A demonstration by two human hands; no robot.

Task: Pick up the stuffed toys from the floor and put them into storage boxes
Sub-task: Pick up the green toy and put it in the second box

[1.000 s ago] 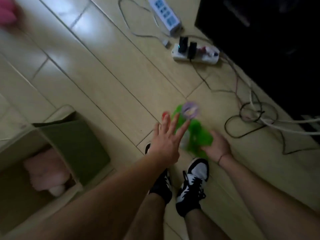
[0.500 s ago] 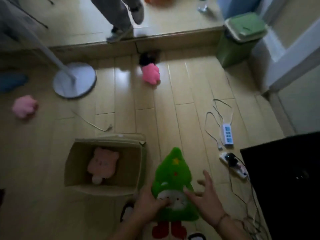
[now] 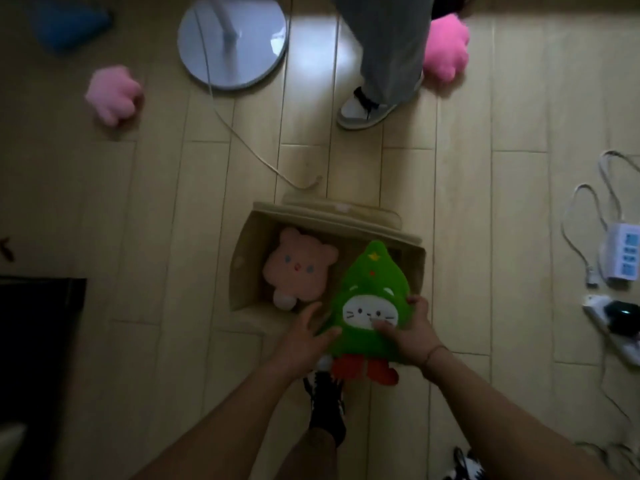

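A green tree-shaped stuffed toy (image 3: pixel 372 299) with a white cat face and red feet is held over the near right corner of an open cardboard storage box (image 3: pixel 244 244). My left hand (image 3: pixel 304 344) grips its lower left side and my right hand (image 3: pixel 410 332) grips its lower right side. A peach bear-face plush (image 3: pixel 298 271) lies inside the box on the left. A pink paw plush (image 3: pixel 112 93) lies on the floor at the far left, and a brighter pink plush (image 3: pixel 446 53) lies at the top right.
Another person's leg and shoe (image 3: pixel 367 109) stand beyond the box. A round fan base (image 3: pixel 232 39) with a trailing cord sits at the top. Power strips (image 3: pixel 623 258) and cables lie on the right. A dark object (image 3: pixel 38 341) fills the lower left. My own shoe (image 3: pixel 325 400) is below the toy.
I lifted the green toy off the floor with both hands and carried it over to the box's near right corner. The view turned; another person stepped closer.
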